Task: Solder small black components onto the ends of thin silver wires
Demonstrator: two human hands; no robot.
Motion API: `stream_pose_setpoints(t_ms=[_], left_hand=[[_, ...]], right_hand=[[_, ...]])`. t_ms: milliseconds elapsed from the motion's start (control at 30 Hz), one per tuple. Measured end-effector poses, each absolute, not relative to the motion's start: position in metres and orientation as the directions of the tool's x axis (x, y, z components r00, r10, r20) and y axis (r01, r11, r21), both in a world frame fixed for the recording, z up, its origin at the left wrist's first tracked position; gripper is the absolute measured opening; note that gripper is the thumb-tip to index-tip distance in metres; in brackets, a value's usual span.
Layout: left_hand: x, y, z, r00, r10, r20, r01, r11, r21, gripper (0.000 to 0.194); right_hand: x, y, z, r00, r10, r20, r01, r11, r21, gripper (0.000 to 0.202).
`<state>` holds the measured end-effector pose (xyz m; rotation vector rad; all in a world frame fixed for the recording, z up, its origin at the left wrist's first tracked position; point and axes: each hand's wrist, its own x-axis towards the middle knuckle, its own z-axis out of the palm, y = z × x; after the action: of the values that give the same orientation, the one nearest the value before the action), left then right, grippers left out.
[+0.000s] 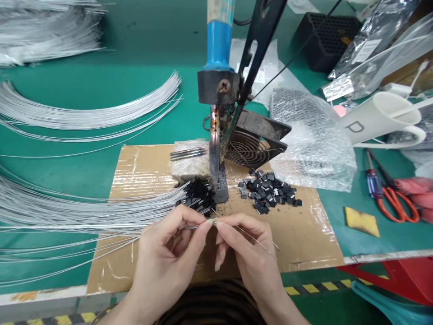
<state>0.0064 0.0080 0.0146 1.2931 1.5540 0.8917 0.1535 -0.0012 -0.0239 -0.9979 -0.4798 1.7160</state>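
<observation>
Close together over the front of the cardboard, my left hand [176,248] and my right hand [248,248] are both closed in a pinch, fingertips nearly meeting. A short length of grey wire shows at my left fingers; its end is hidden there. Through my right hand runs a thin silvery wire [256,240], its tip up near the fingertips and its tail sticking out to the right. Just beyond my left hand lies a bundle of grey wires [135,207] with black connectors [198,194] on their ends. Loose black connectors [270,192] lie in a pile to the right.
A soldering iron [214,140] hangs on a black stand [262,31] right ahead, tip down. Behind it sits a small fan [252,142]. More grey wires [101,115] lie at left. At right are a yellow sponge [361,221], red-handled scissors [395,205] and a white mug [375,117].
</observation>
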Motion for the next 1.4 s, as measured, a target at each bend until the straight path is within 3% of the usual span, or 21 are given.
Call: stream_pose_setpoints(t_ms=[367, 900, 1133, 1233, 1300, 1400], left_hand=[[0.002, 0.008, 0.013, -0.019, 0.984, -0.178, 0.334, 0.174, 0.927, 0.019], [0.008, 0.003, 0.003, -0.047, 0.995, -0.088, 0.409, 0.099, 0.907, 0.014], [0.012, 0.002, 0.004, -0.085, 0.989, -0.122, 0.373, 0.145, 0.916, 0.014], [0.007, 0.003, 0.004, -0.102, 0.989, -0.107, 0.396, 0.139, 0.907, 0.011], [0.002, 0.005, 0.003, -0.096, 0.993, -0.073, 0.428, 0.108, 0.897, 0.007], [-0.005, 0.008, 0.002, -0.070, 0.997, -0.041, 0.455, 0.068, 0.888, 0.003]], right_hand=[[0.163, 0.006, -0.023, -0.244, 0.860, -0.448, -0.570, -0.501, -0.651, 0.018], [0.148, 0.001, -0.022, -0.117, 0.880, -0.460, -0.686, -0.406, -0.604, 0.012], [0.138, -0.003, -0.023, -0.052, 0.886, -0.461, -0.707, -0.358, -0.609, 0.010], [0.146, -0.005, -0.022, -0.035, 0.904, -0.427, -0.623, -0.354, -0.697, 0.017], [0.162, -0.007, -0.021, 0.068, 0.919, -0.387, -0.477, -0.311, -0.822, 0.021], [0.196, -0.010, -0.024, 0.400, 0.900, -0.172, -0.016, -0.181, -0.983, 0.009]])
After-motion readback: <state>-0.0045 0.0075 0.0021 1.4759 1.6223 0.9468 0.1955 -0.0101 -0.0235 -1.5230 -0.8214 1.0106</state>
